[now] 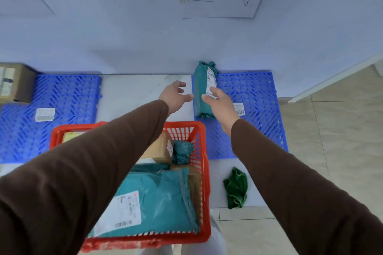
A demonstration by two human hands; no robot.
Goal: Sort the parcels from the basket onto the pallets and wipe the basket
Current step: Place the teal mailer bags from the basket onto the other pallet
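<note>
Head: green cloth point(236, 188) rt of basket point(204, 172); sleeves cover parcels.

We see two arms in long brown sleeves, the left sleeve point(87, 172) filling much of the lower left of the view, the right sleeve point(300, 188) running up from the lower right corner. The fabric looks plain and smooth, one dark chocolate tone with no print, stripe or button that we can spot. Each sleeve ends in a simple cuff at the wrist, and past it the left hand point(175, 97) and the right hand point(220, 102) are bare: no glove, ring or watch shows. At the bottom edge we catch pale grey trousers point(207, 242).
</note>
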